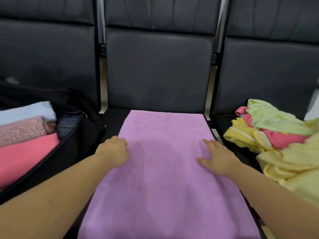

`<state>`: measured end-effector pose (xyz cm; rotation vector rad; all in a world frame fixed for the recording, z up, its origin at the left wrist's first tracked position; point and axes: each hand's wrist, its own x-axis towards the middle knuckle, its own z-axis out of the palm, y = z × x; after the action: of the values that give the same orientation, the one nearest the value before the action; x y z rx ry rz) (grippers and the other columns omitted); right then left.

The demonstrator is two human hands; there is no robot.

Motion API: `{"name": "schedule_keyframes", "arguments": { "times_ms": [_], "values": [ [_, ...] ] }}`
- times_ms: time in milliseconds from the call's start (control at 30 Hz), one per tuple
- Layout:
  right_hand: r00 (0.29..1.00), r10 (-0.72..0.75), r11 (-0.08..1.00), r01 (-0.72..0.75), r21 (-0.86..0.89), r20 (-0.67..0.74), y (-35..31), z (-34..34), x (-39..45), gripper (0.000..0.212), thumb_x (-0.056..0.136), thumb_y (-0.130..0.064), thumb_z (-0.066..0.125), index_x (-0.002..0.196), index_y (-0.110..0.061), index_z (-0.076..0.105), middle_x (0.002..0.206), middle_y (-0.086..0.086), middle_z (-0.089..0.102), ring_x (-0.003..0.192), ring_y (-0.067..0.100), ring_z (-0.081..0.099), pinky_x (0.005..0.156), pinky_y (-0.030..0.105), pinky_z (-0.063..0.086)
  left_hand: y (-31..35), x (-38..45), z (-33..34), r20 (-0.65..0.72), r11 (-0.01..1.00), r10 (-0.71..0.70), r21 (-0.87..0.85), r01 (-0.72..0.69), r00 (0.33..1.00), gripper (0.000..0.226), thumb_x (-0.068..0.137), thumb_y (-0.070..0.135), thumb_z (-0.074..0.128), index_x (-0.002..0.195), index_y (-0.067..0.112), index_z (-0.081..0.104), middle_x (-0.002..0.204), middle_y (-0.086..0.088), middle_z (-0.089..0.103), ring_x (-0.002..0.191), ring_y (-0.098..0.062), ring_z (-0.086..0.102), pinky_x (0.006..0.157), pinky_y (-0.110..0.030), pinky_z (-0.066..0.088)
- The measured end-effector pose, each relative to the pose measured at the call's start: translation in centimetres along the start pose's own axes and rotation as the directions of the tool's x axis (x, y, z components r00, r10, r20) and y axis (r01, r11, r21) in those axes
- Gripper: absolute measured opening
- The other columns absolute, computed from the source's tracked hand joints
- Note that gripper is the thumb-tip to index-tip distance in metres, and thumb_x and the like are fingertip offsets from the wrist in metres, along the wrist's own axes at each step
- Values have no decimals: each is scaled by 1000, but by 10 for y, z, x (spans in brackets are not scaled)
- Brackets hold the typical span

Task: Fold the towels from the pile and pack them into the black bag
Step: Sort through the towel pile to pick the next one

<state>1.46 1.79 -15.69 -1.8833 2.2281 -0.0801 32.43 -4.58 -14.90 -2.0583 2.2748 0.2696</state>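
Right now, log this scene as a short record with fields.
surface: black chair seat
towel in work: purple towel, spread flat along the seat
left hand: fingers curled at the towel's left edge
right hand: flat on the towel, fingers spread
black bag: left, open, holding pink, patterned and light blue folded towels
pile: right, unfolded yellow, green and pink towels

Open black bag (76, 135) crowds the left, towel pile (279, 138) walls off the right, clear lane over the purple towel (165, 169) between
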Motion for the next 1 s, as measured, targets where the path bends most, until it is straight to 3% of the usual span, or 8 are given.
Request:
{"name": "schedule_keyframes", "arguments": {
  "times_ms": [200,300,367,433,633,733,833,1000],
  "values": [
    [960,278,927,-259,271,-34,19,1,-47,77,80,-34,69,145,-15,32,139,14,42,122,32,48,99,40,44,-17,-49,8,68,940,-235,-237,244,970,52,88,28,61,130,6,42,130,-14,46,109,-29,53,86,-34,46],
    [928,370,860,-357,366,36,22,-4,-58,73,80,-27,74,139,-3,39,129,15,51,116,31,53,89,32,46,-17,-58,2,121,920,-244,-284,269,962,40,83,25,71,107,0,53,99,-11,59,81,-22,55,61,-26,41],
    [918,389,842,-388,376,77,26,-6,-63,35,83,-23,72,105,0,58,99,12,58,97,29,58,71,27,44,-17,-61,-2,165,947,-219,-201,250,962,29,84,28,70,85,2,57,85,-9,58,78,-23,55,63,-27,43],
    [905,398,788,-421,449,149,29,-6,-67,24,84,-19,71,75,-3,55,77,8,54,73,23,54,54,24,38,-16,-66,-3,194,962,-188,-160,220,963,29,88,29,66,89,1,60,87,-9,58,85,-24,58,72,-28,45],
    [905,329,594,-420,686,270,33,-18,-82,11,93,-11,59,91,1,59,98,17,63,81,25,60,65,32,51,-31,-73,-7,235,820,-136,-518,242,962,21,91,21,63,86,2,56,73,-10,54,65,-22,54,52,-27,49],
    [935,280,557,-344,756,218,35,-25,-90,13,93,-8,59,101,2,60,96,18,64,80,26,61,68,33,52,-38,-80,-13,194,697,-67,-693,185,979,17,90,10,63,106,6,58,75,-8,61,62,-17,59,47,-25,51],
    [954,220,555,-294,778,204,38,-31,-96,26,94,-1,52,116,-15,55,104,17,66,87,27,62,67,32,52,-47,-85,-16,225,597,31,-785,163,974,48,93,1,52,136,21,43,98,-17,66,80,-26,66,62,-30,54],
    [962,83,575,-261,775,262,41,-37,-108,30,93,6,50,111,-10,66,115,13,64,103,27,63,78,29,53,-51,-99,-22,281,601,175,-789,124,944,31,94,-5,46,100,15,70,108,-11,68,92,-20,65,72,-24,54]
  ]
}}
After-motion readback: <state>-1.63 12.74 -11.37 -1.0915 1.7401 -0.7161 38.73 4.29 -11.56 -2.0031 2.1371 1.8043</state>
